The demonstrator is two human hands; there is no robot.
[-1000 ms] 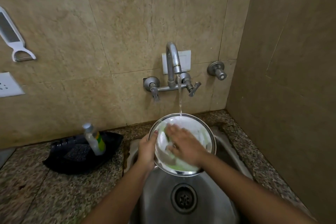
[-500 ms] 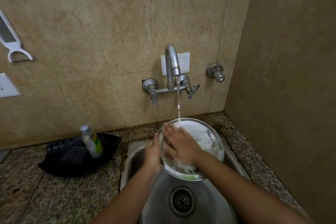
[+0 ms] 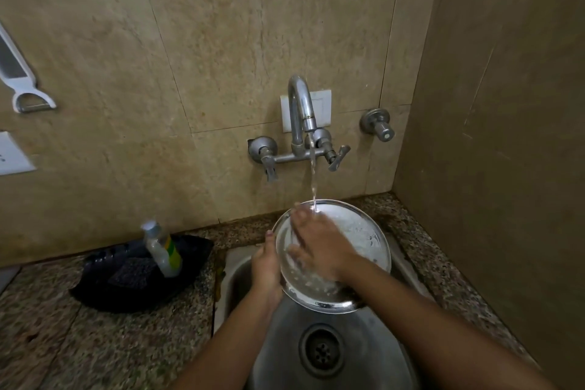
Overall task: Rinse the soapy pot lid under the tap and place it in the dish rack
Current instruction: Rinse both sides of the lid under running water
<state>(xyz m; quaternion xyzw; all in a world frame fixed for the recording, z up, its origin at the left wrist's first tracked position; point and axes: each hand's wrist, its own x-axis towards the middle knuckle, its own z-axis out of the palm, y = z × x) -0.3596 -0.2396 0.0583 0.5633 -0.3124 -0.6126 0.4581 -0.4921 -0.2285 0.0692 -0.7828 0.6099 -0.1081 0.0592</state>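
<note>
While water is running: you are rinsing, the first step of the task.
Pot lid (image 3: 354, 250): tilting over the sink (image 3: 373, 355), near its back edge, under the tap (image 3: 300, 111).
Left hand (image 3: 264, 269): you are clamping the lid's left rim.
Right hand (image 3: 319, 244): fingers spread flat, rubbing the wet face; gripping nothing.
Next move, likely: turning the lid to flush remaining suds.
Dish rack: not showing, so you will be looking for it.

Single head-worn wide-angle view, looking forward and down, near the sink (image 3: 240, 282), facing the tiled wall (image 3: 221, 41)
</note>
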